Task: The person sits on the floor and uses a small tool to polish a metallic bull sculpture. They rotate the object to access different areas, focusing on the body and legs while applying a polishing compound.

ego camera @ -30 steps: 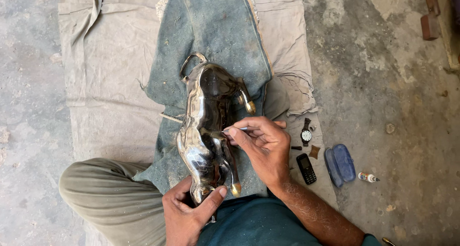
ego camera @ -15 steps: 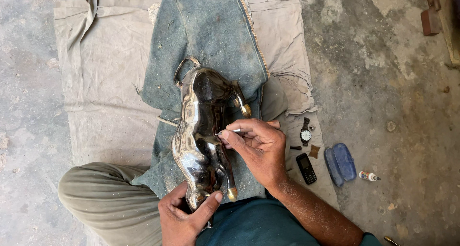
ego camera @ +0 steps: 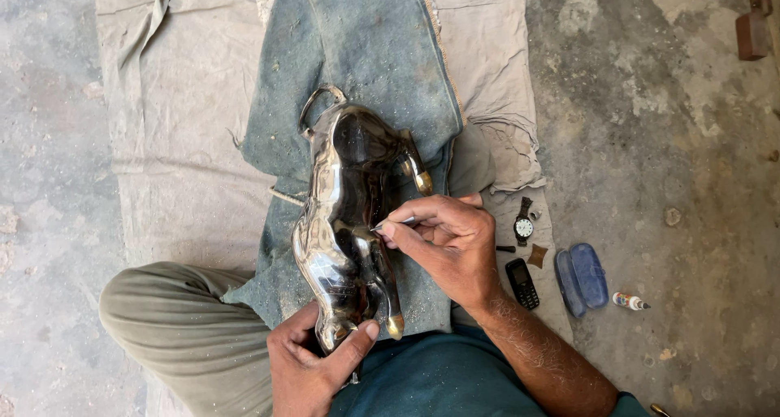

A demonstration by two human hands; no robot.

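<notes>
Since the earlier frames the right hand had slid lower along the polished metal animal figure, fingers pinched together on a thin metal tool whose tip touched the flank. Left hand stayed clamped on the figure's near end, thumb across it. Figure lay lengthwise on a blue-grey cloth over a beige sheet, on the concrete floor. By the sheet's right edge: a wristwatch, a small dark phone, a blue oval case, a tiny bottle. Open floor lay beyond, and bricks at the far right corner.
</notes>
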